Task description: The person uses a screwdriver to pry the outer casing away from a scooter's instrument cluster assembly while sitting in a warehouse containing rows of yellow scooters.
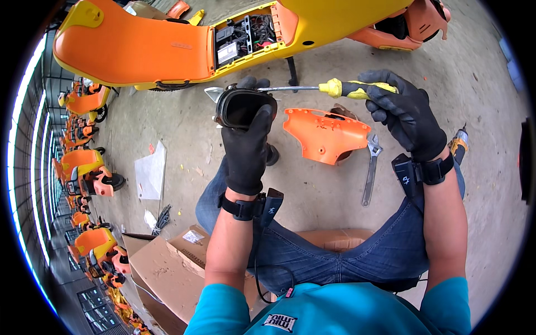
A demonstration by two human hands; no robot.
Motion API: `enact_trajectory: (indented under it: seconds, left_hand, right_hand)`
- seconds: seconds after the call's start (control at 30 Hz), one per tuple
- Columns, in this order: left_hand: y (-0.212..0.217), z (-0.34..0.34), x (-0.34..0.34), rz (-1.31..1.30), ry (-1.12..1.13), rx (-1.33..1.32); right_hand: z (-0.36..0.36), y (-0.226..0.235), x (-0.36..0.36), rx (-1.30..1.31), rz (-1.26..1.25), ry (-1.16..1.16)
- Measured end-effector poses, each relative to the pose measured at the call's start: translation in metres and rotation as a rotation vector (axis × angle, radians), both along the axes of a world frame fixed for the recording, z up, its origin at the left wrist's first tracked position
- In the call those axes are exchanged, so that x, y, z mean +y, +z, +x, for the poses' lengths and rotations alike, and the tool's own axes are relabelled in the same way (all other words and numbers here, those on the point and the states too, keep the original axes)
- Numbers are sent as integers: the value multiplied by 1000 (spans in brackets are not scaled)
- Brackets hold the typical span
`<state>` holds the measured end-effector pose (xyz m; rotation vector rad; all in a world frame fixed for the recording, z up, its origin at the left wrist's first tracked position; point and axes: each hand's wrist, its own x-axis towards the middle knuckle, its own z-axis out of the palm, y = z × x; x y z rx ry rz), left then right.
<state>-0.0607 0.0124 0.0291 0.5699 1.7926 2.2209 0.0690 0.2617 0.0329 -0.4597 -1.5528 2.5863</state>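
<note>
My left hand [245,153], in a black glove, is wrapped round a rounded display unit [241,107] with a dark face, its thumb lying over the right edge. A pale pointed piece [213,94] juts from the unit's upper left. Gripped in my gloved right hand [412,117] is a screwdriver [357,89] with a yellow and grey handle. Its long shaft runs left to the unit's upper right side, where the tip is hidden by the unit and my left fingers. On the floor between my arms lies an orange plastic cover [321,135], with an adjustable wrench [371,173] beside it.
A yellow and orange scooter [134,46] spans the far side, its compartment [245,40] of wiring uncovered. A power drill [460,145] lies at the right. Cardboard boxes [167,268], a cable bundle [162,220] and a grey sheet [149,176] are at the left, near several parked scooters [86,173].
</note>
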Motion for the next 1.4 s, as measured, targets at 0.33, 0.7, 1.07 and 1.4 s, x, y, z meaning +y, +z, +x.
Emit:
enact_trajectory:
  seconds: [0.33,0.7,1.07,1.4]
  left_hand:
    - [-5,-2,-2,-135,37,208]
    - [4,9,-3,-289,77,141]
    - [-8,4,-8,-393,70,98]
    - [-2,6,-12,-521,144,651]
  right_hand:
    - [7,-9,1,13,110,97]
    - [0,-4,0,-75,202,119]
    - [-3,-6,-9,-74,159,131]
    - [0,-33,16,634,1172,218]
